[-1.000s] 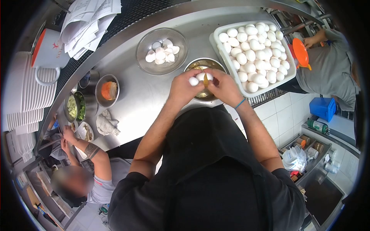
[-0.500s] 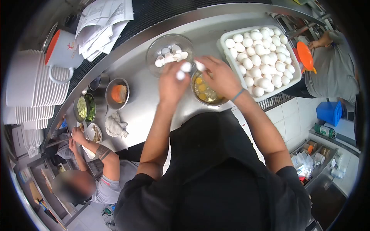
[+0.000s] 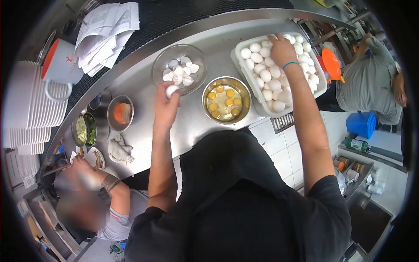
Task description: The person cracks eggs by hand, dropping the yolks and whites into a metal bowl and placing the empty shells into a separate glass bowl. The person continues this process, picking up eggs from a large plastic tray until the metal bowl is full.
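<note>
My left hand [image 3: 166, 107] is closed on a white egg [image 3: 172, 91], just below the front rim of the clear bowl [image 3: 201, 76]. White eggshells [image 3: 178, 72] lie inside that bowl. My right hand [image 3: 283, 53] reaches into the white tub [image 3: 237, 61] at the right, its fingers apart over the many eggs [image 3: 262, 70]. Some of its fingertips are hard to make out among them. Between my hands stands a metal bowl [image 3: 204, 99] holding several yolks [image 3: 228, 102] in clear egg white.
At left are a metal bowl of orange food [image 3: 122, 112], chopped vegetables [image 3: 81, 129], a crumpled cloth [image 3: 119, 149] and stacked white dishes [image 3: 32, 96]. One person [image 3: 120, 205] works at lower left; another [image 3: 364, 83] stands at right beside an orange bowl [image 3: 331, 64].
My right hand has moved from above the yolk bowl to the egg tub, without the shell it held. My left hand has moved left and down, still holding an egg. The whole view has shifted slightly.
</note>
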Motion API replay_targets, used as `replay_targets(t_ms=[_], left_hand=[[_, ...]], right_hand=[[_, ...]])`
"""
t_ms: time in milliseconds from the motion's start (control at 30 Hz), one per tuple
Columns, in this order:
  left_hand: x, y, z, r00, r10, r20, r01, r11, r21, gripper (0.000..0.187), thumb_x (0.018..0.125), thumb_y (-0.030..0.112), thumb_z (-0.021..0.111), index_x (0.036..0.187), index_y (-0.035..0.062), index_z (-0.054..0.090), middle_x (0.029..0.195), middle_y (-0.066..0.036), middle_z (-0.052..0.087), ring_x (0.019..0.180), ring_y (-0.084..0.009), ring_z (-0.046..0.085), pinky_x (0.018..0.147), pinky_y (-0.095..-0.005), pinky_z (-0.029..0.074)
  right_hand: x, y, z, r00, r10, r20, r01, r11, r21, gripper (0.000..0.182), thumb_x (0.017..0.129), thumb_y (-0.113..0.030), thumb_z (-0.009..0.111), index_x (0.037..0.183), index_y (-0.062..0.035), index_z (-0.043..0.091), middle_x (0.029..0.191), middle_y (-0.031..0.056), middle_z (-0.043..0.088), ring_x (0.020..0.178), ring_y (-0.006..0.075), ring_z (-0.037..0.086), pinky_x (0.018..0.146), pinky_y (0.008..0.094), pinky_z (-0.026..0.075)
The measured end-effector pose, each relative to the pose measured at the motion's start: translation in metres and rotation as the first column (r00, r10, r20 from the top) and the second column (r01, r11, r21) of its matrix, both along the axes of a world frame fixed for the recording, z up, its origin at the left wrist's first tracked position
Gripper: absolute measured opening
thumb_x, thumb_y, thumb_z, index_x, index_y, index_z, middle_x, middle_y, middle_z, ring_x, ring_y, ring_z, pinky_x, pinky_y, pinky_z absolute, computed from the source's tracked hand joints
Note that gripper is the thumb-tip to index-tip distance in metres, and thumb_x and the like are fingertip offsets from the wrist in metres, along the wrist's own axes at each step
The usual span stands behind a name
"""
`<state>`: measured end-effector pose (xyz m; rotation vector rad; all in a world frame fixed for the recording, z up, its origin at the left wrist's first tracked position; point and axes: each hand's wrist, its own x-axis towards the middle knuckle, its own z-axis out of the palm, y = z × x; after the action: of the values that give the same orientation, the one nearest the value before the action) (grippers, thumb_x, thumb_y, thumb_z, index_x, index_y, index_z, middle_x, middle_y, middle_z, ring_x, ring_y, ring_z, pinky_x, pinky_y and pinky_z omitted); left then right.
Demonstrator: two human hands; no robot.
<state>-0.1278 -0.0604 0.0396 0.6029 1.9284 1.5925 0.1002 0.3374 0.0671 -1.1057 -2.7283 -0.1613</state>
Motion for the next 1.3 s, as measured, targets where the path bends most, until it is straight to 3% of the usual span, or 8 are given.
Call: replay_targets(t_ms=[267,400,500,667,733,833,1000,1300], left_hand=[[0.043,0.031,-0.006,0.967,-0.212,-0.14,0.205,0.977,-0.065,0.046,0.103,0.012,0.071,0.143,-0.0011,0.053,0.118,-0.013,0.069,0.095,-0.0172,0.072,0.084,-0.0333,0.061],[0.061,0.042,0.004,0.955,-0.278,-0.105,0.278,0.96,-0.01,0.052,0.098,0.009,0.08,0.144,-0.0016,0.057,0.123,-0.013,0.073,0.104,-0.0168,0.073,0.09,-0.031,0.062],[0.069,0.046,0.023,0.957,-0.269,-0.111,0.267,0.963,-0.035,0.052,0.096,0.01,0.083,0.142,-0.0016,0.061,0.124,-0.012,0.074,0.106,-0.0156,0.074,0.09,-0.0303,0.063],[0.078,0.055,0.02,0.94,-0.24,-0.241,0.245,0.969,-0.011,0.054,0.095,0.01,0.084,0.142,-0.0038,0.063,0.125,-0.014,0.073,0.106,-0.0167,0.074,0.088,-0.0317,0.065],[0.08,0.057,0.025,0.936,-0.248,-0.25,0.252,0.968,-0.017,0.054,0.094,0.009,0.084,0.142,-0.0042,0.063,0.126,-0.015,0.073,0.105,-0.0175,0.075,0.088,-0.0321,0.065],[0.076,0.054,0.016,0.913,-0.309,-0.267,0.305,0.951,-0.06,0.054,0.092,0.007,0.084,0.141,-0.0039,0.064,0.128,-0.016,0.071,0.104,-0.0185,0.075,0.087,-0.0323,0.065],[0.08,0.044,0.004,0.921,-0.339,-0.194,0.325,0.94,-0.101,0.055,0.092,0.003,0.079,0.143,-0.0009,0.061,0.131,-0.015,0.068,0.109,-0.0197,0.073,0.089,-0.0334,0.064],[0.067,0.044,0.002,0.895,-0.414,-0.166,0.417,0.909,-0.016,0.058,0.091,0.011,0.077,0.146,0.0041,0.06,0.135,-0.019,0.065,0.124,-0.0287,0.065,0.099,-0.04,0.058]], right_hand=[[0.004,0.005,0.012,0.997,-0.036,0.071,0.046,0.989,-0.139,0.05,0.092,-0.012,0.068,0.142,-0.0167,0.069,0.14,0.0213,0.066,0.121,0.0449,0.069,0.106,0.0518,0.058],[0.006,-0.013,0.034,0.975,-0.03,-0.22,-0.001,0.99,-0.141,0.05,0.09,-0.023,0.076,0.138,-0.0126,0.07,0.125,0.0226,0.072,0.114,0.0434,0.072,0.099,0.0527,0.059],[-0.005,-0.076,0.079,0.781,0.042,-0.623,-0.248,0.937,-0.248,0.049,0.093,-0.02,0.08,0.139,-0.0085,0.068,0.12,0.0191,0.073,0.103,0.0348,0.073,0.089,0.0423,0.06],[-0.009,-0.19,0.093,0.44,0.232,-0.867,-0.38,0.924,0.055,0.047,0.091,-0.011,0.083,0.135,-0.0034,0.069,0.125,0.0143,0.071,0.109,0.0302,0.07,0.09,0.0408,0.058],[-0.013,-0.214,0.063,0.419,0.248,-0.873,-0.448,0.893,0.039,0.048,0.09,-0.012,0.085,0.135,-0.0022,0.069,0.128,0.0166,0.07,0.114,0.0343,0.068,0.095,0.0438,0.057],[-0.017,-0.227,0.009,0.661,0.284,-0.695,-0.54,0.823,-0.177,0.05,0.091,-0.02,0.085,0.136,-0.0051,0.069,0.127,0.0185,0.071,0.116,0.0394,0.067,0.1,0.0475,0.055],[-0.005,-0.226,0.005,0.699,-0.023,-0.715,-0.468,0.741,-0.482,0.045,0.095,-0.021,0.082,0.135,-0.0049,0.069,0.12,0.0164,0.073,0.104,0.0306,0.071,0.092,0.0392,0.057],[0.009,-0.201,-0.016,0.795,-0.454,-0.402,-0.403,0.099,-0.91,0.04,0.108,-0.029,0.073,0.138,-0.0023,0.066,0.106,0.0021,0.071,0.089,0.009,0.063,0.079,0.0243,0.052]])
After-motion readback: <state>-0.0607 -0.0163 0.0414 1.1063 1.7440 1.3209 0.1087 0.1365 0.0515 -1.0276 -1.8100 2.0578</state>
